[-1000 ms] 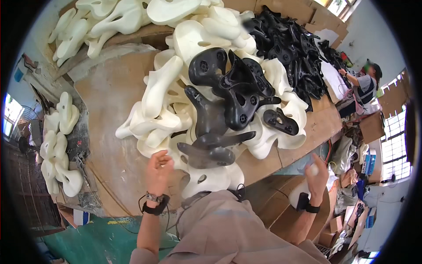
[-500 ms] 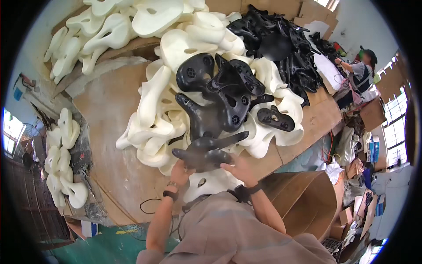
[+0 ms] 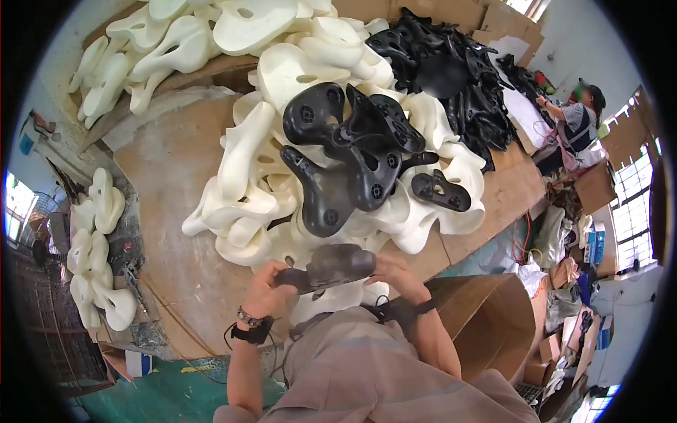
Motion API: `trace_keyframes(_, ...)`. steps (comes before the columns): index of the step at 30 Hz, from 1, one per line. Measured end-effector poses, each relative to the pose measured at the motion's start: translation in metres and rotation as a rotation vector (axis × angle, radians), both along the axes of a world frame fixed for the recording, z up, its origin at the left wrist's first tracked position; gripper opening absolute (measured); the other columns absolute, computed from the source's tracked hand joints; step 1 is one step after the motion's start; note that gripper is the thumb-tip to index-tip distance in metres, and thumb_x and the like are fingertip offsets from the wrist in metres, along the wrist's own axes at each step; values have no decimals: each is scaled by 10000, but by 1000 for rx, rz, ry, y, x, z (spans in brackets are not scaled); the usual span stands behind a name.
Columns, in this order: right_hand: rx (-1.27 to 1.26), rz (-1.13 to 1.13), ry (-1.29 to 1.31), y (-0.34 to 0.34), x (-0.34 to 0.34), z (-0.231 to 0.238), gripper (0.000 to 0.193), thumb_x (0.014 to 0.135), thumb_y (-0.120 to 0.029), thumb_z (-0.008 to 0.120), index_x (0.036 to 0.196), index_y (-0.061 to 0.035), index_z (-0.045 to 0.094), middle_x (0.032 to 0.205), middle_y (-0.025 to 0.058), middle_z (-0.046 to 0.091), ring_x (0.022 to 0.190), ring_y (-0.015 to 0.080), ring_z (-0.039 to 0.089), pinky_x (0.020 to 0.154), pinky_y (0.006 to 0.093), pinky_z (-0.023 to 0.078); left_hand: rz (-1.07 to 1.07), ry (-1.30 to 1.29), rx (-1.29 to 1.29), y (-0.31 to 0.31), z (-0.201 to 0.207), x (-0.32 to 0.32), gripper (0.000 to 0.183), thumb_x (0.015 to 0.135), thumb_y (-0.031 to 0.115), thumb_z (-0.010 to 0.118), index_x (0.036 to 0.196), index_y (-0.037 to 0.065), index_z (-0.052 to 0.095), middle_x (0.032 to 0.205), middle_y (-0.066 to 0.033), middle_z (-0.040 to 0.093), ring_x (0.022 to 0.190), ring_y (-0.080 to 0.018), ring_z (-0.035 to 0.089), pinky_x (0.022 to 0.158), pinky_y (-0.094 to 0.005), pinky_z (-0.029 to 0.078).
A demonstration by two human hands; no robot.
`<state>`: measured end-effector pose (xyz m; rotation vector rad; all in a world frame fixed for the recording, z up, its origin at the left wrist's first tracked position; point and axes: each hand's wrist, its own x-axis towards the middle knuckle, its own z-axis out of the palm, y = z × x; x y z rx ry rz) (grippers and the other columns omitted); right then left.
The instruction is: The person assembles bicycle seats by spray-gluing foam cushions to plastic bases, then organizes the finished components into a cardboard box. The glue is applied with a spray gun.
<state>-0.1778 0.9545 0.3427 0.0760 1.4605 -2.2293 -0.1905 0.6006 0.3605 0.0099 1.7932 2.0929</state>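
Note:
Close to my body I hold a black bicycle saddle shell [image 3: 343, 265], slightly blurred. My left hand [image 3: 269, 290] is closed around its narrow end, thumb on top. At its wide end, my right hand [image 3: 400, 275] grips the edge between thumb and fingers. Just beyond lie several more black saddle shells [image 3: 326, 197], heaped on cream foam saddle pads [image 3: 233, 158]. One small black shell [image 3: 441, 190] sits apart on the right of that heap. Below the held shell, a cream saddle pad [image 3: 326, 303] is partly hidden by my hands.
A cardboard-covered table [image 3: 176, 204] carries the heaps. Black shells [image 3: 469, 99] are piled at the far right; more cream pads [image 3: 180, 49] lie far left. A stack of pads [image 3: 106, 211] stands at left. An open cardboard box [image 3: 486, 317] is beside my right arm. Another person [image 3: 578, 120] works far right.
The saddle shell has come nearer my body and turned, so its narrow end now points left into my left hand. My left hand has shifted left and the right hand slightly right.

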Motion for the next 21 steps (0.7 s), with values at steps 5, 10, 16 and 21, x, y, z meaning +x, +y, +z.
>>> trace_keyframes(5,184,-115,-44,22,7,-28,488,1007,-291,626,1368,30,559,1067,126,691,1015,205,677,936,341,546,96,107,86,-14,-1,-14,349,843,6,699,1165,31,567,1032,-7,659,907,-90,610,812,-259,509)
trace_keyframes(10,286,22,-57,17,21,-23,472,991,-290,668,1330,31,594,1040,102,688,977,178,662,892,321,541,159,81,349,-22,2,-11,343,915,75,660,1237,27,550,1070,-13,657,904,-90,619,800,-234,504)
trace_keyframes(16,508,14,-22,18,9,-14,481,993,-343,671,1295,28,623,998,65,687,804,118,632,738,274,533,118,20,452,-4,8,-10,494,926,236,745,1310,1,543,1169,-29,638,1028,-98,605,882,-263,490)
trace_keyframes(21,328,-125,460,-52,-10,82,461,1014,-355,633,1225,54,638,989,54,680,871,124,638,786,271,527,-224,-342,675,35,0,2,600,861,314,805,1291,-20,555,1138,-70,646,1079,-166,630,950,-320,506)
